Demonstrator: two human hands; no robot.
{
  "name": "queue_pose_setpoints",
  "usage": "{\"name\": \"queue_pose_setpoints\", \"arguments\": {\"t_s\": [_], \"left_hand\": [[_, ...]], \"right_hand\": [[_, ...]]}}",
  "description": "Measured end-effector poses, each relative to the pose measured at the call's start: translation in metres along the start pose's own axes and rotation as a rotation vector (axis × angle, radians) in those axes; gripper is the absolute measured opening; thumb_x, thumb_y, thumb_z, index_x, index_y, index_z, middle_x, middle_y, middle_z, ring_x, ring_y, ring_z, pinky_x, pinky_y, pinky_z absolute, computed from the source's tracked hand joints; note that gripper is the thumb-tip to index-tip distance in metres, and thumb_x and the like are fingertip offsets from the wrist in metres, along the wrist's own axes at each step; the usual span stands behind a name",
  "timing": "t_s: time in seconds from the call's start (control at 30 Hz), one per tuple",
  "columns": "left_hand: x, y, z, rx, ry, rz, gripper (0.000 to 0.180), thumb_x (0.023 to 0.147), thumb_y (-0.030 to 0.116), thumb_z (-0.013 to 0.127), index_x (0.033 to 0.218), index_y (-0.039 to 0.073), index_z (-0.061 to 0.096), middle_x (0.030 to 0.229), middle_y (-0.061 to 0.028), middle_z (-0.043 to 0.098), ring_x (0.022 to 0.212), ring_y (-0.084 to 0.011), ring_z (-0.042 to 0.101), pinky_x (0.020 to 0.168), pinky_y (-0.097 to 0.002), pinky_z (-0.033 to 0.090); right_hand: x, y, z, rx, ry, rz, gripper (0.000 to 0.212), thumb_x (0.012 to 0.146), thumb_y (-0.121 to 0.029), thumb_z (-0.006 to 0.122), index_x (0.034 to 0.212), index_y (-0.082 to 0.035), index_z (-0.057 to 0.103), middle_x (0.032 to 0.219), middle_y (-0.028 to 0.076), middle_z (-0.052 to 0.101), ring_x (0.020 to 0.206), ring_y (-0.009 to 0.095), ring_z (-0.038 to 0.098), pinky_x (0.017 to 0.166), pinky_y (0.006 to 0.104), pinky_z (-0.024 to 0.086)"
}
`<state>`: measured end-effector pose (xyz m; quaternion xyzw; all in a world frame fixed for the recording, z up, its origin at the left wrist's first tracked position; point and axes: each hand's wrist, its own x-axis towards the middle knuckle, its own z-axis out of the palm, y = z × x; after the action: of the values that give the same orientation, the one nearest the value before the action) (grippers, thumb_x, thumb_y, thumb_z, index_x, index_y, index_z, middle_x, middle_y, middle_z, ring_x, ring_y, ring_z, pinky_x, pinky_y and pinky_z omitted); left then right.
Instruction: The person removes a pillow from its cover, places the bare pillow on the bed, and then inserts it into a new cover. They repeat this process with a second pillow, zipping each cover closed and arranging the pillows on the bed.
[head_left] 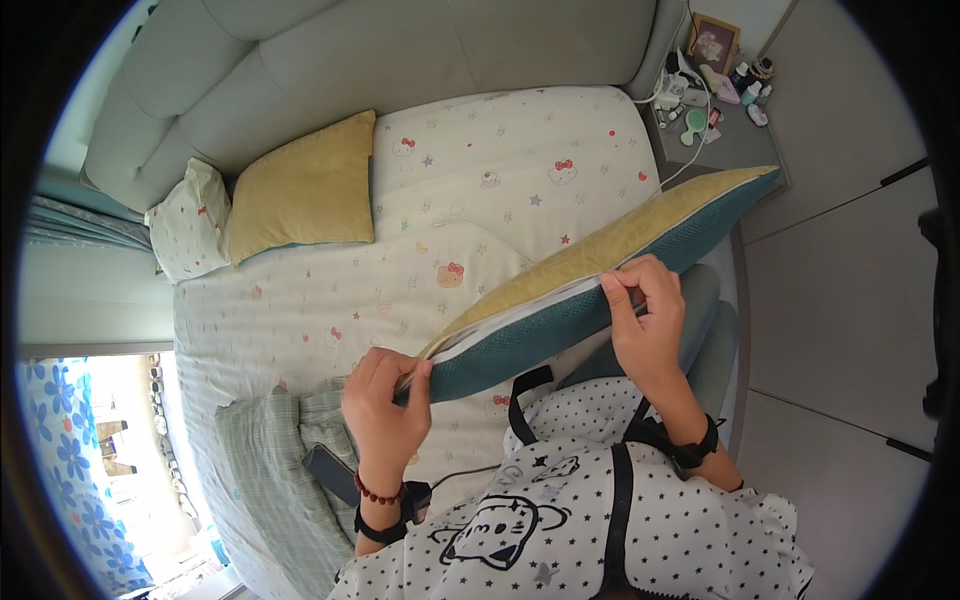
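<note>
Across my lap and the bed lies a cushion (540, 335) with one yellow face and one teal face, tilted so its zipped edge is toward me. Part of the zipper gapes near the left end, showing a white strip along the seam. My left hand (388, 395) pinches the cushion's left corner at that gap. Farther along the same seam, my right hand (645, 305) is closed, thumb and fingers pinching the zipper edge; whether it holds the zip pull is too small to tell.
A second yellow cushion (305, 185) and a small white pillow (192, 222) rest against the grey headboard (350, 55). Beside my left arm are a green checked blanket (270, 470) and a dark phone (330, 474). A cluttered nightstand (740, 150) stands at the far right.
</note>
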<state>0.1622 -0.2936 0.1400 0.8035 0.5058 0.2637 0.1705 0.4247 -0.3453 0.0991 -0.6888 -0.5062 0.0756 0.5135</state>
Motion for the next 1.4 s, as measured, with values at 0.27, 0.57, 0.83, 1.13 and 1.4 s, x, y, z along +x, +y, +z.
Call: {"name": "queue_pose_setpoints", "arguments": {"t_s": [0.27,0.57,0.83,1.13,1.4], "left_hand": [[0.011,0.024,0.021,0.07,0.047,0.19,0.016,0.071,0.013,0.077,0.083,0.008,0.067,0.072,-0.0046,0.055,0.063,-0.0244,0.052,0.058,-0.0348,0.04],[-0.005,0.016,0.02,0.137,0.068,0.21,0.013,0.072,0.009,0.076,0.076,0.008,0.064,0.066,-0.0061,0.049,0.057,-0.0256,0.051,0.051,-0.0359,0.038],[-0.007,0.014,0.019,0.125,0.09,0.14,0.009,0.078,0.007,0.071,0.077,0.006,0.062,0.068,-0.0072,0.051,0.056,-0.0248,0.051,0.05,-0.035,0.038],[0.01,0.052,0.017,0.155,-0.008,0.171,0.013,0.072,0.0,0.067,0.076,0.006,0.056,0.088,-0.0081,0.06,0.077,-0.0278,0.057,0.067,-0.0378,0.045],[0.02,0.083,0.038,0.06,-0.304,0.569,0.032,0.056,-0.005,0.061,0.085,0.007,0.068,0.118,-0.0079,0.063,0.094,-0.0285,0.061,0.079,-0.0385,0.05]], "right_hand": [[0.013,0.007,-0.013,-0.033,-0.014,-0.136,0.013,0.081,-0.005,0.066,0.076,-0.006,0.054,0.071,0.003,0.052,0.065,0.021,0.049,0.07,0.0315,0.034],[0.041,0.07,-0.053,0.107,0.274,0.125,0.02,0.086,-0.009,0.065,0.073,-0.002,0.052,0.062,0.002,0.049,0.056,0.01,0.042,0.055,0.0253,0.035],[0.087,0.129,-0.141,0.021,0.496,0.203,0.016,0.088,-0.01,0.063,0.078,0.0,0.055,0.065,-0.001,0.048,0.06,0.006,0.041,0.055,0.0228,0.035],[0.055,0.096,-0.15,-0.174,0.359,0.034,0.007,0.08,-0.002,0.066,0.083,-0.003,0.059,0.077,0.005,0.057,0.071,0.017,0.051,0.068,0.0289,0.044],[-0.006,0.046,-0.131,-0.107,-0.339,-0.41,0.019,0.07,-0.007,0.071,0.088,-0.006,0.063,0.086,0.006,0.062,0.081,0.026,0.057,0.081,0.0376,0.045]]}}
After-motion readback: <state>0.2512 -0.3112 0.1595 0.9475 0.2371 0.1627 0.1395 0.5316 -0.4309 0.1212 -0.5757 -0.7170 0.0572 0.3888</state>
